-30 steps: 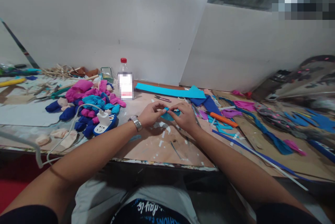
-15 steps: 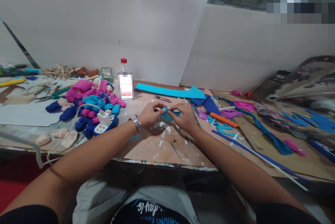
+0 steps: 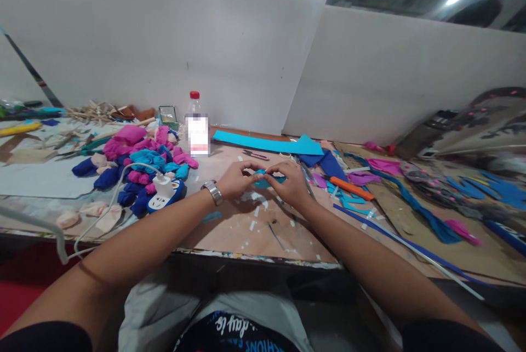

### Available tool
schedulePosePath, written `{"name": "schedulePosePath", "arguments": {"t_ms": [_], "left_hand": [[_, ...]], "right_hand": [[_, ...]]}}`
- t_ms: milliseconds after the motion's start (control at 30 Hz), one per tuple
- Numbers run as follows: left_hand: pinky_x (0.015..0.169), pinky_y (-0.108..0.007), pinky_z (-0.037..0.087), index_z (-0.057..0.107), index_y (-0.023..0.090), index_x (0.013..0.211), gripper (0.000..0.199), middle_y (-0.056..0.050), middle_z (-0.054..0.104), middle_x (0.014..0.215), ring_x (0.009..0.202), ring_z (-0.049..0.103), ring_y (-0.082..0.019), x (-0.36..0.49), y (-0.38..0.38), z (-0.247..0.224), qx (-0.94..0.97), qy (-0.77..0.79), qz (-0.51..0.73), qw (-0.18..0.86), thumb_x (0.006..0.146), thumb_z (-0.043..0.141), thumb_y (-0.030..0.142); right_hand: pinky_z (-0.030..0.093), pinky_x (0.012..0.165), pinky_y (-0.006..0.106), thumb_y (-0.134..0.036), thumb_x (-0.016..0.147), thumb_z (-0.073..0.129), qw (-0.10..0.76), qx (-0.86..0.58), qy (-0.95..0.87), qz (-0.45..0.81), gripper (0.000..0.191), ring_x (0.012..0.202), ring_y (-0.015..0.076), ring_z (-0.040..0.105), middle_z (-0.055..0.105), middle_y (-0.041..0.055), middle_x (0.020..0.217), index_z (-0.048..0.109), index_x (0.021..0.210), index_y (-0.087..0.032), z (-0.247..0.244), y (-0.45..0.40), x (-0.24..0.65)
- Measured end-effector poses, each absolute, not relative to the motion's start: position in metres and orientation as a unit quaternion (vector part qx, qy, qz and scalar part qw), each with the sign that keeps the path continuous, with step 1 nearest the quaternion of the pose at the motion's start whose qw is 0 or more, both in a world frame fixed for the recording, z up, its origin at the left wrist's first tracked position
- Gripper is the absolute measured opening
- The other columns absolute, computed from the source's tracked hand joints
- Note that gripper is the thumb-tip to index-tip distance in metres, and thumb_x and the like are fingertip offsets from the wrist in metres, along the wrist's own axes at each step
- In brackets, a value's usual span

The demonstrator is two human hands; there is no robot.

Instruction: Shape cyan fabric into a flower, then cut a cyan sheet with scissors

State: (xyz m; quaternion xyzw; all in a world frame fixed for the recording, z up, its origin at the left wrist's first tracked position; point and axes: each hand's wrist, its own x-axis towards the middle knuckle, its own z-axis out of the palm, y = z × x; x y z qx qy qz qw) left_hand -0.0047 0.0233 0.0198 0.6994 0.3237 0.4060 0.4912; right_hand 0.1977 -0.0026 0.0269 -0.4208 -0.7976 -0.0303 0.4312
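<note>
Turquoise sheet material, thin and either paper or cloth, makes up the small piece under work; it sits between the two hands at the middle of the tabletop, apparently lifted just off the surface. Left hand, with a metal watch at the wrist: thumb and forefinger closed on the left side of the piece, remaining fingers curled. Right hand: thumb and fingertips likewise closed on it, with part of the piece showing beneath the fingers. Exact fold lines are too small to verify. Step in hand is judged to be pinching and gathering the material between the fingertips. The next move, in this assessment, calls for one hand to keep the gathered part firmly pinched while the other works the loose edge; slackening both together could let the folds open. On the far side lie a long turquoise strip and, nearer, small snips, neither touched. To the left, a heap of coloured bundles lies against a power strip. To the right, an orange-handled cutter rests among blue scraps, clear of the right hand.
</note>
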Motion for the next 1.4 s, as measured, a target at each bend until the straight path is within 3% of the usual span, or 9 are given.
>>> {"name": "schedulePosePath", "arguments": {"t_ms": [300, 667, 1000, 1200, 1333, 1400], "left_hand": [[0.078, -0.029, 0.052, 0.072, 0.015, 0.108, 0.032, -0.01, 0.073, 0.106, 0.088, 0.066, -0.017, 0.0, 0.029, 0.013, 0.682, 0.293, 0.449, 0.497, 0.088, 0.07, 0.04], [0.081, -0.03, 0.053, 0.073, 0.014, 0.102, 0.031, -0.009, 0.074, 0.102, 0.089, 0.066, -0.018, -0.001, 0.028, 0.014, 0.68, 0.294, 0.452, 0.496, 0.086, 0.071, 0.04], [0.079, -0.031, 0.054, 0.075, 0.015, 0.11, 0.036, -0.01, 0.076, 0.105, 0.087, 0.068, -0.018, -0.001, 0.03, 0.011, 0.688, 0.31, 0.433, 0.493, 0.087, 0.07, 0.042], [0.089, -0.034, 0.052, 0.074, 0.016, 0.106, 0.027, -0.01, 0.074, 0.109, 0.098, 0.067, -0.02, 0.0, 0.031, 0.011, 0.688, 0.292, 0.462, 0.478, 0.088, 0.068, 0.036], [0.078, -0.028, 0.051, 0.064, 0.017, 0.112, 0.03, -0.007, 0.071, 0.098, 0.089, 0.066, -0.016, 0.001, 0.031, 0.009, 0.652, 0.274, 0.473, 0.525, 0.087, 0.07, 0.032], [0.072, -0.025, 0.05, 0.057, 0.019, 0.117, 0.035, -0.004, 0.069, 0.091, 0.082, 0.065, -0.014, 0.001, 0.03, 0.008, 0.641, 0.263, 0.464, 0.553, 0.088, 0.07, 0.033]], "right_hand": [[0.046, 0.088, 0.045, -0.038, 0.091, 0.072, 0.432, -0.413, -0.801, -0.043, 0.015, 0.088, 0.0255, 0.068, 0.078, 0.0049, 0.09, 0.073, 0.089, -0.024, 0.025, -0.002, 0.199], [0.045, 0.088, 0.045, -0.04, 0.093, 0.069, 0.433, -0.421, -0.796, -0.043, 0.018, 0.089, 0.0253, 0.067, 0.076, 0.0047, 0.088, 0.071, 0.087, -0.023, 0.025, -0.003, 0.199], [0.044, 0.09, 0.044, -0.043, 0.093, 0.07, 0.432, -0.426, -0.794, -0.04, 0.02, 0.09, 0.0248, 0.068, 0.077, 0.004, 0.088, 0.071, 0.086, -0.023, 0.027, -0.003, 0.199], [0.043, 0.091, 0.045, -0.041, 0.094, 0.068, 0.429, -0.427, -0.795, -0.03, 0.019, 0.092, 0.0253, 0.067, 0.078, 0.0047, 0.092, 0.071, 0.088, -0.024, 0.028, -0.005, 0.198], [0.045, 0.091, 0.045, -0.041, 0.092, 0.068, 0.427, -0.431, -0.795, -0.019, 0.018, 0.093, 0.0263, 0.067, 0.076, 0.0055, 0.091, 0.072, 0.089, -0.024, 0.028, -0.005, 0.198], [0.046, 0.091, 0.045, -0.041, 0.092, 0.069, 0.422, -0.432, -0.797, -0.006, 0.019, 0.092, 0.0262, 0.068, 0.076, 0.006, 0.093, 0.073, 0.099, -0.024, 0.029, -0.005, 0.198]]}}
